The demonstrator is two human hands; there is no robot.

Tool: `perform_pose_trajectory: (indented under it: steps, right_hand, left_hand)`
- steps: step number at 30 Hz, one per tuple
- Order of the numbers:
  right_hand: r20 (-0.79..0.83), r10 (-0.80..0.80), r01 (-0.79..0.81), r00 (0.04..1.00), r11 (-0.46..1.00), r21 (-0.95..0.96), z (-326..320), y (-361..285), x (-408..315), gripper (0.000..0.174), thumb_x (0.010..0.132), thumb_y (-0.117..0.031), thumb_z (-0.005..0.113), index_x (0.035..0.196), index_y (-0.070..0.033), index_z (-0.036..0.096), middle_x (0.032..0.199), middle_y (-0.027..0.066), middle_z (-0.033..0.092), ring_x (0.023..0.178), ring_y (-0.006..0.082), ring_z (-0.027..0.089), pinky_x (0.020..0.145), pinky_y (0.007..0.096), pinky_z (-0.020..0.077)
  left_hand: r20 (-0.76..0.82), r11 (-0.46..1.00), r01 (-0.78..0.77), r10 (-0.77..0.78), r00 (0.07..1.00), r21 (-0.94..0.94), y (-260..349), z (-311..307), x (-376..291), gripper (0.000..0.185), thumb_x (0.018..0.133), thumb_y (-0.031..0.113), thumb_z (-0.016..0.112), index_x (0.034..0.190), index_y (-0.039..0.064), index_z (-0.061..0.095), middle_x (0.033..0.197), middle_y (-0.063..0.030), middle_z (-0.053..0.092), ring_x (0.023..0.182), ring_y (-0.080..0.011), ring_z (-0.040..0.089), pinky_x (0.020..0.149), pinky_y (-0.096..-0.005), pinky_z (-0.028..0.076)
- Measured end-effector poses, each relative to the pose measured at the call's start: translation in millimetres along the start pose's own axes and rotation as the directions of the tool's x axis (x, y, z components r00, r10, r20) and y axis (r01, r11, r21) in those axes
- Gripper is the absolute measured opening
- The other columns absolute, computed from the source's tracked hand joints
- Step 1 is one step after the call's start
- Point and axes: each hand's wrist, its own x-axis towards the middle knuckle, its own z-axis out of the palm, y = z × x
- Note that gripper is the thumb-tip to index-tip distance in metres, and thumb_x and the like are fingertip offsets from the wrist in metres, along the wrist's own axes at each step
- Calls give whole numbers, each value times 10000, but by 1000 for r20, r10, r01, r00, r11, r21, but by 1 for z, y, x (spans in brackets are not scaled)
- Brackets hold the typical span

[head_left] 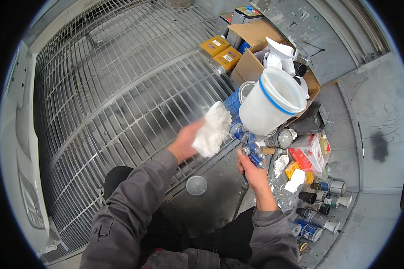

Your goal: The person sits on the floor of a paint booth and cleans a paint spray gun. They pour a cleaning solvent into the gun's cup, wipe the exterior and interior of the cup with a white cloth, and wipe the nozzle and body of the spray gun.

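Note:
My right hand (252, 171) grips the handle of a blue spray gun (250, 144), which carries a large white plastic cup (267, 104) with a blue ring near its open rim. A hose hangs below the handle. To the left of the gun's nozzle, my left hand (187, 139) holds a crumpled white paper wipe (213, 131); the fingers are partly hidden behind it. Fine mist or haze shows near the wipe, over the floor grating. Below my hands stands a small translucent cup (196, 185) on the grey floor.
Metal floor grating (121, 84) spans the left side. An open cardboard box (247, 69) of used cups, yellow cans (227, 59) and a blue can (234, 101) lie beyond the gun. Paint tins (311, 232) and a red-white box (308, 153) stand right. A white car body part (23, 134) borders the left.

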Motion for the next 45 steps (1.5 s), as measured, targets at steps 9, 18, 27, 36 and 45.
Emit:
perform_pose_trajectory:
  steps: [9,18,27,36,45]
  right_hand:
    - [141,53,-28,989,984,-174,13,8,-26,252,971,-170,775,1173,-52,683,818,-57,615,719,37,532,629,243,441]
    - [69,39,-32,997,995,-92,10,-1,-21,242,979,-157,764,1174,-44,673,808,-65,604,720,36,516,632,246,432]
    - [192,-7,39,981,985,-166,25,4,-30,300,977,-141,770,1243,-42,672,904,-49,674,791,34,562,674,232,462]
    - [152,66,-60,986,997,-38,29,-10,-30,222,987,-158,756,1180,-81,676,758,-71,598,628,32,518,549,233,399]
    - [-3,57,-56,998,997,58,17,-16,-10,165,1038,-210,713,1082,-93,605,770,-13,529,595,97,493,559,267,399]
  left_hand:
    - [77,996,-73,77,994,-55,9,-4,5,562,1125,369,487,1554,7,452,1510,-181,590,1366,-353,597,1192,-506,449]
    - [109,997,-63,69,992,-52,14,-1,-1,550,1131,358,471,1562,17,447,1518,-178,581,1381,-337,586,1196,-502,448]
    - [13,992,-128,128,992,-2,7,5,-1,506,1139,318,456,1544,15,464,1491,-173,601,1347,-319,615,1180,-505,471]
    - [1,997,-70,70,998,16,9,-6,3,492,1134,329,478,1498,-2,507,1435,-180,638,1294,-330,650,1132,-502,506]
    - [34,998,-42,40,999,53,9,16,-15,519,1122,338,517,1517,1,495,1466,-183,622,1316,-343,642,1145,-509,499]
